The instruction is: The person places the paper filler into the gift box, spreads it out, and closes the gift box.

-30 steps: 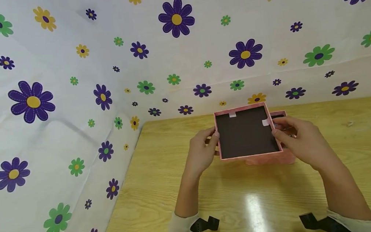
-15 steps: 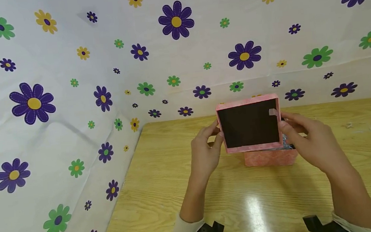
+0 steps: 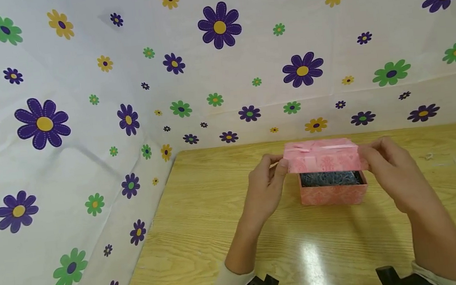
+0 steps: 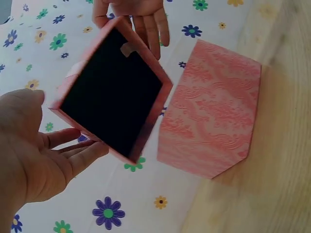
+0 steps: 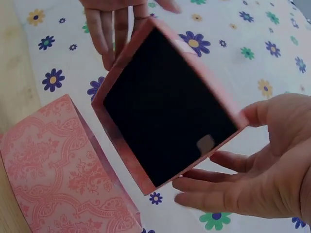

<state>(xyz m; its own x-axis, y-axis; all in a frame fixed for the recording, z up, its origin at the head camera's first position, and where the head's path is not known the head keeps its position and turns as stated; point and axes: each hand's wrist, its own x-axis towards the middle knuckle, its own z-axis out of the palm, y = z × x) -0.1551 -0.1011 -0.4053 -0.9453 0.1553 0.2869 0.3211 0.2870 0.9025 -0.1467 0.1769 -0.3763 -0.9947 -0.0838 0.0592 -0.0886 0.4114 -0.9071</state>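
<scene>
A pink box lid [image 3: 322, 157] with a ribbon bow on top is held level above a pink patterned box [image 3: 333, 195]. My left hand [image 3: 265, 186] grips the lid's left end between thumb and fingers; my right hand [image 3: 391, 171] pinches its right end. Both wrist views show the lid's black inside [image 4: 114, 94] with a pale tape tab [image 5: 205, 144] in it. Dark shredded filler [image 3: 329, 178] fills the box, its rear part hidden under the lid. A gap separates lid and box in the wrist views.
The box stands on a wooden table [image 3: 202, 217] near its back edge. Behind and to the left rises a white flower-print sheet [image 3: 133, 78]. Small pale scraps [image 3: 430, 157] lie on the table at the right.
The lid has been turned over from its black inside facing the head camera to its ribboned top showing. Both hands have moved slightly right with it. The box has stayed put.
</scene>
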